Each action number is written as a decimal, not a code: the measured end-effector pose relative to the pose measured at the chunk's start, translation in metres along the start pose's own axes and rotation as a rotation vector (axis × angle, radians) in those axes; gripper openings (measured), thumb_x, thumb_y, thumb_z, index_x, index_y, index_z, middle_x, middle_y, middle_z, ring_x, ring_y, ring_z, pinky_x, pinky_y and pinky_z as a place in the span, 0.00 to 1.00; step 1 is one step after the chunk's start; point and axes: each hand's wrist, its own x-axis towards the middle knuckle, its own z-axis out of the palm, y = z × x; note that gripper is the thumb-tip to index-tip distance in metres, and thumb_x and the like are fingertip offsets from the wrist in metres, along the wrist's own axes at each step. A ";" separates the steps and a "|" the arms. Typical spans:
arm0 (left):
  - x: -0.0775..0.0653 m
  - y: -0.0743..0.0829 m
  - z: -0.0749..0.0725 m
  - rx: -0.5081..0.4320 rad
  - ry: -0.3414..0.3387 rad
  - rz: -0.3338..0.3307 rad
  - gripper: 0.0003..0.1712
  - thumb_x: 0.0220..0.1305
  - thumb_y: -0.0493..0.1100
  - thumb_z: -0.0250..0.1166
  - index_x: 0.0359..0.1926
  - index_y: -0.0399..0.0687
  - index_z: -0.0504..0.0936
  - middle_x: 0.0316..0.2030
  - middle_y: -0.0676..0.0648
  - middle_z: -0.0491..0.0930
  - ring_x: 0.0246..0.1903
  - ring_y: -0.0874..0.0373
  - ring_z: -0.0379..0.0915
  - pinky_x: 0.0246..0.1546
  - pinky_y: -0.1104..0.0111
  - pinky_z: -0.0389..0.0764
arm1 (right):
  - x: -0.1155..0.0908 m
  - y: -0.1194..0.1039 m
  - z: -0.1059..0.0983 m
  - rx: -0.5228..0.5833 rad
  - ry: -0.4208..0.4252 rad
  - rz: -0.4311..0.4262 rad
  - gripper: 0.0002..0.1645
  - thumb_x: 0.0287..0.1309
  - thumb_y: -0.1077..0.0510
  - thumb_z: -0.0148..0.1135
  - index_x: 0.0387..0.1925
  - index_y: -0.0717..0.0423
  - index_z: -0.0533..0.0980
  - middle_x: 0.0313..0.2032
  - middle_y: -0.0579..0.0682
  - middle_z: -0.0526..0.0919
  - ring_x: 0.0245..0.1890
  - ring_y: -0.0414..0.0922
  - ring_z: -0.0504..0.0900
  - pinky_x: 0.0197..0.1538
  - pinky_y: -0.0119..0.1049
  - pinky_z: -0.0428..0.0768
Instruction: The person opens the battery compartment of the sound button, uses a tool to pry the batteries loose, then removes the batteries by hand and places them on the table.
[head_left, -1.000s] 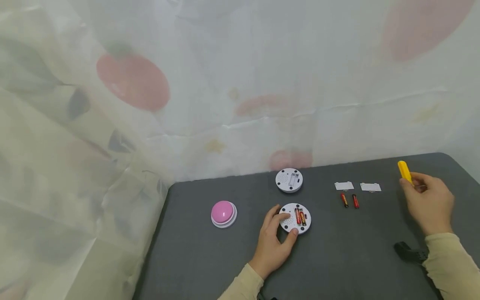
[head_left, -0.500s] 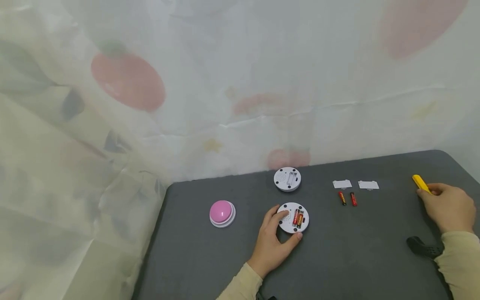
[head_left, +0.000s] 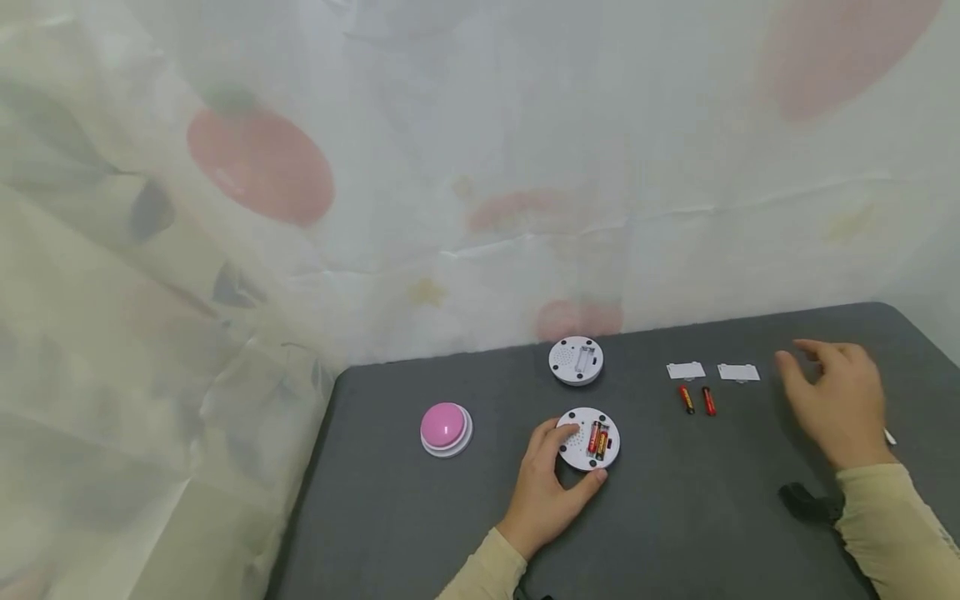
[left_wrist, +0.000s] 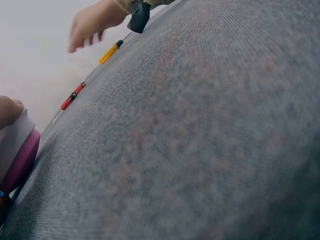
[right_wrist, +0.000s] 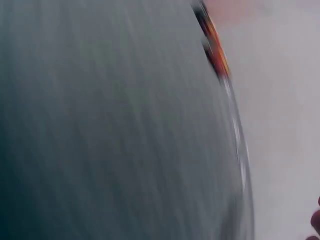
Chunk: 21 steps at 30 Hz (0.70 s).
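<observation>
My left hand (head_left: 546, 498) holds a white, round buzzer button (head_left: 577, 450) by its rim, underside up. Two red batteries (head_left: 598, 440) lie in its open compartment. In the left wrist view its pink dome (left_wrist: 21, 162) faces down to the table. My right hand (head_left: 840, 400) hovers over the table's right side, holding nothing, thumb and fingers apart. A yellow-handled screwdriver (left_wrist: 110, 53) lies on the table in the left wrist view; in the head view the right hand mostly hides it. Left of that hand are two loose batteries (head_left: 686, 399) and two white battery covers (head_left: 738, 372).
Behind the held one, a second buzzer button (head_left: 576, 361) lies underside up with a bare battery compartment. A third (head_left: 446, 428) sits pink dome up at the left. A patterned sheet (head_left: 450, 167) hangs behind and left of the dark table (head_left: 675, 533).
My right hand moved right with the yellow screwdriver, set it down and let go, then came back left without it. The left hand stays at the buzzer button's rim.
</observation>
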 end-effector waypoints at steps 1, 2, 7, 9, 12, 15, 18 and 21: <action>0.000 0.000 0.000 0.004 0.000 0.001 0.39 0.63 0.53 0.82 0.71 0.51 0.78 0.68 0.45 0.74 0.65 0.52 0.75 0.68 0.53 0.78 | -0.002 -0.007 0.004 0.029 -0.002 -0.058 0.24 0.75 0.58 0.65 0.59 0.77 0.79 0.52 0.76 0.77 0.50 0.73 0.75 0.48 0.68 0.69; 0.000 0.000 0.000 0.006 0.000 0.002 0.39 0.63 0.53 0.82 0.71 0.51 0.78 0.67 0.45 0.74 0.65 0.52 0.76 0.67 0.54 0.78 | -0.004 -0.015 0.008 0.054 -0.005 -0.113 0.23 0.73 0.59 0.67 0.58 0.75 0.80 0.51 0.74 0.78 0.48 0.70 0.76 0.45 0.65 0.70; 0.001 0.000 0.000 0.010 -0.001 0.002 0.40 0.62 0.52 0.83 0.71 0.51 0.78 0.67 0.46 0.74 0.65 0.53 0.75 0.67 0.55 0.78 | -0.019 -0.054 0.029 0.112 -0.024 -0.318 0.23 0.62 0.63 0.76 0.57 0.69 0.84 0.51 0.67 0.83 0.46 0.62 0.80 0.44 0.61 0.75; 0.001 0.000 0.000 0.008 -0.001 -0.003 0.40 0.61 0.52 0.83 0.71 0.52 0.78 0.67 0.46 0.74 0.65 0.53 0.75 0.67 0.55 0.78 | -0.026 -0.068 0.035 0.138 -0.034 -0.388 0.25 0.58 0.63 0.79 0.57 0.67 0.85 0.50 0.64 0.84 0.46 0.59 0.82 0.45 0.59 0.77; 0.002 0.001 0.001 0.004 -0.005 -0.009 0.40 0.62 0.52 0.83 0.71 0.53 0.77 0.67 0.47 0.74 0.64 0.53 0.75 0.67 0.56 0.78 | -0.036 -0.085 0.042 0.172 -0.071 -0.474 0.27 0.55 0.63 0.81 0.57 0.64 0.85 0.51 0.58 0.86 0.45 0.53 0.82 0.47 0.51 0.77; 0.003 0.001 0.002 0.002 -0.010 -0.010 0.40 0.62 0.52 0.83 0.72 0.53 0.77 0.67 0.47 0.73 0.64 0.54 0.75 0.67 0.56 0.78 | -0.046 -0.098 0.048 0.198 -0.133 -0.530 0.28 0.55 0.61 0.83 0.57 0.60 0.85 0.53 0.54 0.86 0.48 0.50 0.83 0.50 0.45 0.77; 0.004 0.002 0.003 0.002 -0.015 -0.008 0.40 0.62 0.53 0.83 0.72 0.52 0.77 0.67 0.47 0.73 0.65 0.53 0.75 0.67 0.55 0.78 | -0.057 -0.109 0.052 0.211 -0.197 -0.554 0.28 0.56 0.58 0.84 0.58 0.55 0.86 0.56 0.50 0.86 0.55 0.49 0.85 0.52 0.46 0.80; 0.004 0.002 0.002 0.003 -0.021 -0.007 0.40 0.63 0.53 0.83 0.72 0.52 0.77 0.68 0.47 0.73 0.65 0.53 0.75 0.67 0.54 0.79 | -0.067 -0.119 0.055 0.221 -0.244 -0.571 0.27 0.56 0.54 0.85 0.57 0.53 0.86 0.57 0.46 0.85 0.55 0.46 0.85 0.52 0.43 0.83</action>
